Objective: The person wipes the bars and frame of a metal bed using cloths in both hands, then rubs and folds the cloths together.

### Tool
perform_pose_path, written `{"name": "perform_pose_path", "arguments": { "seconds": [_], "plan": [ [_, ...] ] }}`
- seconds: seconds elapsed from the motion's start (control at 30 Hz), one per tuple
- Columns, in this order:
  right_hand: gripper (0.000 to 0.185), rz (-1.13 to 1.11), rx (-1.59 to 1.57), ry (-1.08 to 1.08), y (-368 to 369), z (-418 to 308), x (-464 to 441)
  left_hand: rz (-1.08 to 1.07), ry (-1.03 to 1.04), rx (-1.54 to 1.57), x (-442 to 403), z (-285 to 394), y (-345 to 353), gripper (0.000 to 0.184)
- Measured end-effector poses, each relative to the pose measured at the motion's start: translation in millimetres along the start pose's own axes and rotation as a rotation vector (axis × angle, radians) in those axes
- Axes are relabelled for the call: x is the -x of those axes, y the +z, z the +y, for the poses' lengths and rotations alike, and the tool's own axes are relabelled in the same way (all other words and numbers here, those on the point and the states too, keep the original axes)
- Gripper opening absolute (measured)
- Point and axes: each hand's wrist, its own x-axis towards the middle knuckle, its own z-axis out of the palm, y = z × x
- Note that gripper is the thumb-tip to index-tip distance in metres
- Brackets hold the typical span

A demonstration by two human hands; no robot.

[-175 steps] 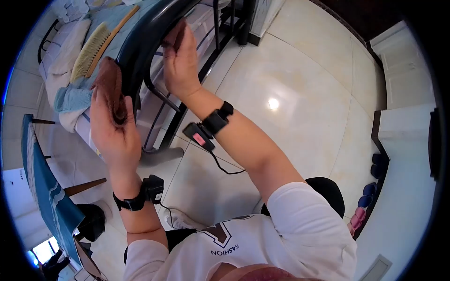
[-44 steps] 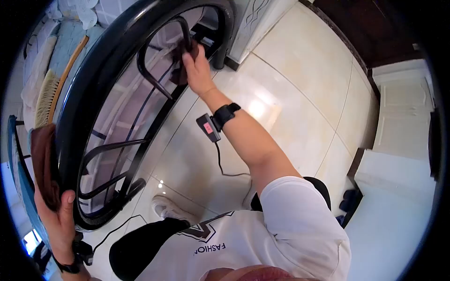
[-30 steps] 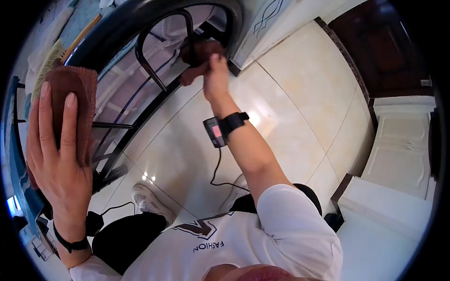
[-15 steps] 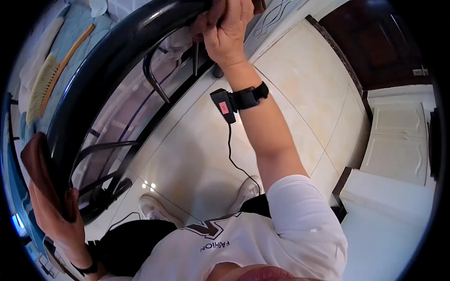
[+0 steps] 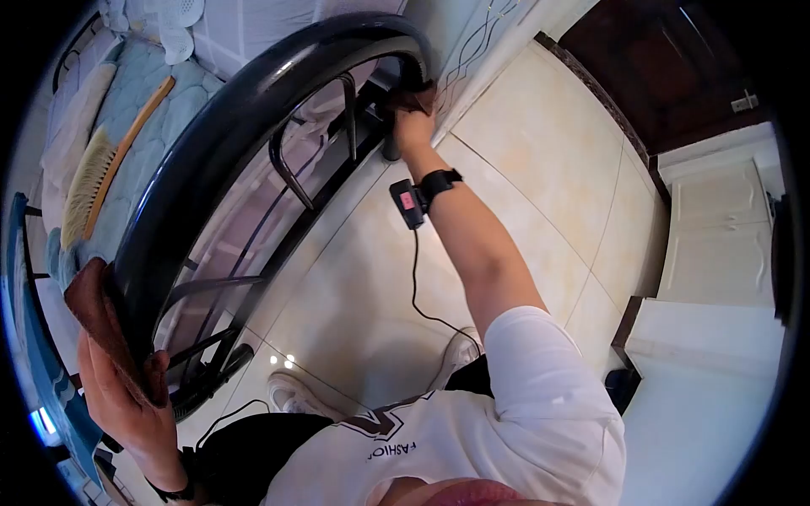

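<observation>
A glossy black curved metal bed frame end (image 5: 198, 156) arches from the lower left up to the top middle. My left hand (image 5: 118, 413) is closed round a brown cloth (image 5: 99, 308), pressed against the frame's near end. At the far end, my right hand (image 5: 413, 128) grips another piece of brown cloth (image 5: 413, 99) around the downward-bending tube, close to the wall. Its fingers are partly hidden. A black strap with a small box (image 5: 408, 204) and a cable sits on my right wrist.
A wooden-handled brush (image 5: 118, 164) lies on the blue quilted mattress (image 5: 139, 76) behind the frame. Pale floor tiles (image 5: 531, 152) extend to the right, towards a dark door (image 5: 666, 76) and white cabinets (image 5: 717, 228). The cable hangs down near my shoes (image 5: 295, 396).
My right hand has moved with its cloth from the top of the curved tube down its far side. The left hand stays at the near end with its cloth; the view has shifted slightly.
</observation>
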Motion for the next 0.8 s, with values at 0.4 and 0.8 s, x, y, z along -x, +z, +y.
{"name": "perform_pose_path", "arguments": {
  "seconds": [0.4, 0.8],
  "plan": [
    [0.035, -0.124, -0.265, -0.188, -28.1, -22.3, -48.1, -0.064, 0.029, 0.083, -17.0, 10.0, -4.3, 0.060],
    [0.030, -0.248, -0.293, 0.117, 33.6, 103.0, 88.3, -0.013, -0.095, 0.273, -26.6, 24.0, -2.5, 0.062]
  ]
}}
